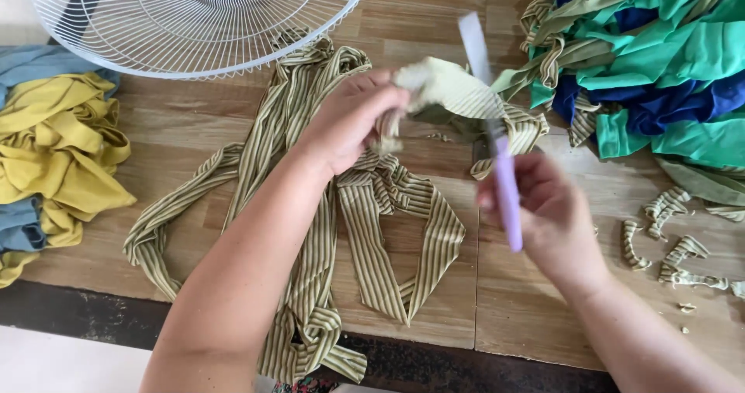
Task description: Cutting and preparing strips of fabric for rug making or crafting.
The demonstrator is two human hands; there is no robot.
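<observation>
The person's two bare forearms came up from the bottom edge of the view, closest to the camera, and met over a wooden floor (434, 20). The left hand (349, 121) was closed in a pinch on a bunched end of striped olive-and-cream fabric strip (450, 90), lifting it clear of the boards, while the rest of the same striped cloth (372, 207) trailed down in long loops and lay flat beneath both wrists. The right hand (539, 207) was wrapped around the lilac handle of a small cutter (504, 191), its pale blade rising past the raised fabric and touching or just beside it; motion blur hid the exact contact. The cloth looked thin, light and limp, likely to sag and twist wherever it was not held, so a grip close to the blade with the strip pulled taut seemed the surest way to handle it. Short striped offcuts (667, 238) were scattered to the right of the right hand. A heap of green and blue cloth (667, 59) lay at the upper right, yellow and grey-blue cloth (54, 152) at the left, and a white wire fan guard (194, 20) rested at the top
</observation>
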